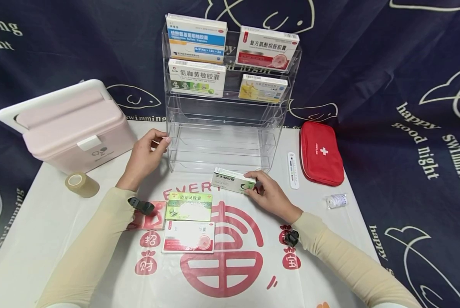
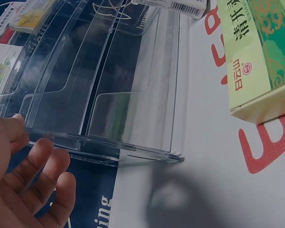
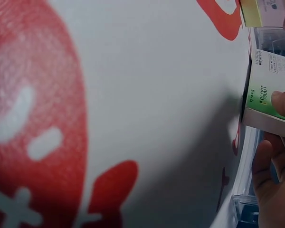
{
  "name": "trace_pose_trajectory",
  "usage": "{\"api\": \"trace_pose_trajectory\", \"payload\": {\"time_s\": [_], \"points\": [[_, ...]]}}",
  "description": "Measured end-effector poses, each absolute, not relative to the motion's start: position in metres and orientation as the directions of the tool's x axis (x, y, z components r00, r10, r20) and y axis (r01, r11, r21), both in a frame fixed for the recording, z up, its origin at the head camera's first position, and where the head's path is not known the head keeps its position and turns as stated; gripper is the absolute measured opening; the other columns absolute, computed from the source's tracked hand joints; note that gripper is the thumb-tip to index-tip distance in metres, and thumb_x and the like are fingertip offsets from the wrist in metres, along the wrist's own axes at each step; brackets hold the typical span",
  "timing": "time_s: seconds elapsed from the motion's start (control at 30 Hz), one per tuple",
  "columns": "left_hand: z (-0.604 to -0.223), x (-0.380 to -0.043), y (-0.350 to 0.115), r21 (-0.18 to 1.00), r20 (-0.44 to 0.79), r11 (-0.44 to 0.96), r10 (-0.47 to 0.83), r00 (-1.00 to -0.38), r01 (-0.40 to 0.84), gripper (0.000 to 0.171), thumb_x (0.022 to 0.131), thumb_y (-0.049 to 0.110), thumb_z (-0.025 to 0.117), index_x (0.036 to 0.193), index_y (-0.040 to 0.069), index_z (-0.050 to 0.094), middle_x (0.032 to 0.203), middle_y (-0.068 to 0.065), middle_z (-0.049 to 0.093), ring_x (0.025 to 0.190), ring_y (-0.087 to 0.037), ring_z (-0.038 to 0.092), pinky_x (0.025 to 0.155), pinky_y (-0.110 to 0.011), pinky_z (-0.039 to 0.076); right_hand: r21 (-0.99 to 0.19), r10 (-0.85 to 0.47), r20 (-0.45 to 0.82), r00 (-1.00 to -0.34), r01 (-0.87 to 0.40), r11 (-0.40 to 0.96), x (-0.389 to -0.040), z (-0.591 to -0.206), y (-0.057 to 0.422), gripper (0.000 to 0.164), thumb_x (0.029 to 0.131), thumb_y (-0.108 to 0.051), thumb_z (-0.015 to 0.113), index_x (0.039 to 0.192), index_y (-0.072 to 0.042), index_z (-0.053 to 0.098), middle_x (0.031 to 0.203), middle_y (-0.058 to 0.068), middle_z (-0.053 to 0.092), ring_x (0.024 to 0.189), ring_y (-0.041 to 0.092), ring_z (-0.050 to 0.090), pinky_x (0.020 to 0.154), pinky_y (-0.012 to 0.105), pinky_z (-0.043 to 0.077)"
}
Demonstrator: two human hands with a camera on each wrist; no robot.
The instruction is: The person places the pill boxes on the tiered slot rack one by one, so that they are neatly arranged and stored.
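Observation:
My right hand (image 1: 272,194) grips the right end of a white and green medicine box (image 1: 230,181), its thumb on the printed face in the right wrist view. This box is in front of the clear display rack (image 1: 222,164), low by the table. At the rack's left side, my left hand (image 1: 146,156) pinches the edge of the clear plastic between thumb and finger; its other fingers are loosely bent outside it. Several medicine boxes, among them a blue and white box (image 1: 196,39), stand in the rack's upper tiers.
A green box (image 1: 189,207), a white and red box (image 1: 188,244) and a red box (image 1: 154,215) lie at front left. Left stands a pink medicine case (image 1: 75,132) beside a tape roll (image 1: 81,185). A red first-aid pouch (image 1: 321,154), thermometer (image 1: 293,170) and wrapped white roll (image 1: 336,201) lie right.

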State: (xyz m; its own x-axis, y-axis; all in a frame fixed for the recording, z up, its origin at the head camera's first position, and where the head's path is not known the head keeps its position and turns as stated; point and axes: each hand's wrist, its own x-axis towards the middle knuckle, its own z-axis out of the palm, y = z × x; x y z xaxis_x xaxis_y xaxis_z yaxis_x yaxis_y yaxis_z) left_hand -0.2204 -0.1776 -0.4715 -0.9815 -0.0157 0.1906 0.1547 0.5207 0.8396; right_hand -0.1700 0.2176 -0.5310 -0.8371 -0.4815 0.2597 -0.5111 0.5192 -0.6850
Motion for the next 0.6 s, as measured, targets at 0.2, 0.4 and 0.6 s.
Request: {"api": "trace_pose_trajectory", "payload": {"time_s": [0.2,0.4,0.6], "points": [[-0.4725,-0.2205,-0.1775,0.842,0.194,0.517,-0.019,-0.981,0.156,0.032,0.104,0.034,0.061,0.121,0.008,0.063,0.107,-0.013,0.067,0.091,-0.028,0.06,0.078,-0.041,0.045,-0.685,-0.482,0.278,-0.831,-0.523,0.507,-0.1701,-0.5349,0.2183,0.052,0.089,-0.005,0.079,0.136,-0.016,0.056,0.115,-0.001,0.06,0.072,0.016,0.054,0.06,0.03,0.049],[-0.4719,-0.2206,-0.1772,0.842,0.195,0.516,-0.018,-0.981,0.158,0.032,0.104,0.034,0.06,0.121,0.008,0.063,0.108,-0.013,0.067,0.092,-0.029,0.06,0.08,-0.042,0.046,-0.687,-0.481,0.276,-0.832,-0.521,0.507,-0.1701,-0.5354,0.2173,0.051,0.091,-0.006,0.077,0.136,-0.015,0.056,0.119,0.0,0.06,0.076,0.016,0.055,0.063,0.028,0.049],[-0.4711,-0.2209,-0.1773,0.842,0.191,0.517,-0.02,-0.981,0.153,0.032,0.104,0.034,0.06,0.121,0.008,0.063,0.108,-0.013,0.067,0.092,-0.029,0.06,0.08,-0.042,0.045,-0.699,-0.472,0.288,-0.834,-0.519,0.492,-0.1718,-0.5342,0.2163,0.049,0.091,-0.006,0.077,0.136,-0.016,0.058,0.113,-0.001,0.061,0.075,0.019,0.056,0.062,0.029,0.05]]}}
